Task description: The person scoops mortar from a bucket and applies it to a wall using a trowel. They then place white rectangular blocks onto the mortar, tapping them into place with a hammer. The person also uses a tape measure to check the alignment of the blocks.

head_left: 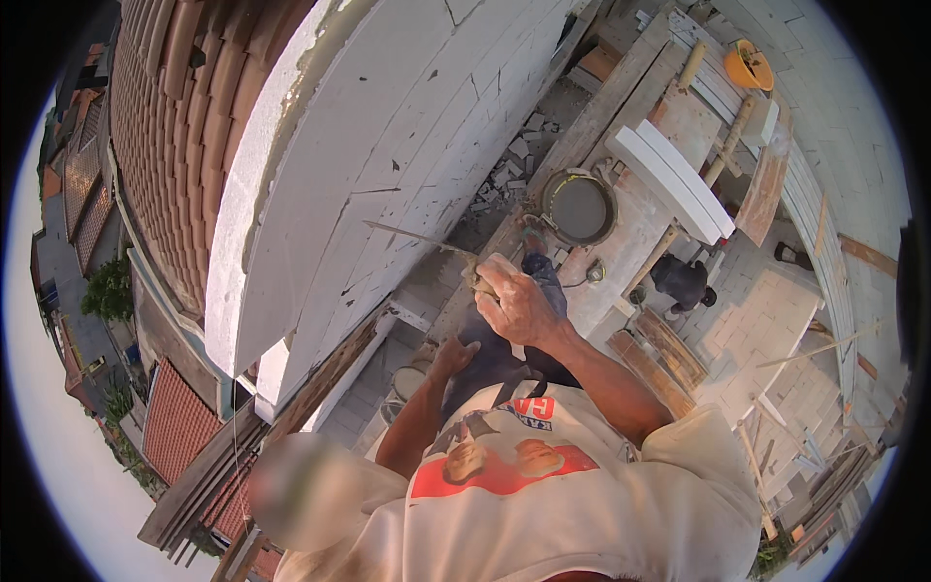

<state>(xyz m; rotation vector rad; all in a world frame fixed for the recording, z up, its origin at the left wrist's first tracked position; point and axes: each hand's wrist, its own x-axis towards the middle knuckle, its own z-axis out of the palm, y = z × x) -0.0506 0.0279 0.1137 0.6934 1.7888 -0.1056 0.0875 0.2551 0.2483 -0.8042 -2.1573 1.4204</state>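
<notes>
My right hand point(519, 303) is closed round the mortar-crusted handle of a trowel point(417, 236). The trowel's thin blade shows nearly edge-on and points left toward the white block wall point(388, 155). Lower down, my left hand point(454, 357) rests by my dark-trousered leg, its thumb stretched out and nothing seen in it; some of its fingers are hidden. Beyond my right hand, a round bucket point(579, 209) of smooth grey mortar stands on the plank platform near my foot. A small scoop-like tool point(594, 272) lies on the boards right of my legs.
White blocks point(669, 179) are stacked on the platform at right, with an orange basin point(749, 66) farther off. Broken rubble point(519, 160) lies along the wall's foot. A second bucket point(409, 381) stands at my left. Another person point(684, 281) works on the lower floor.
</notes>
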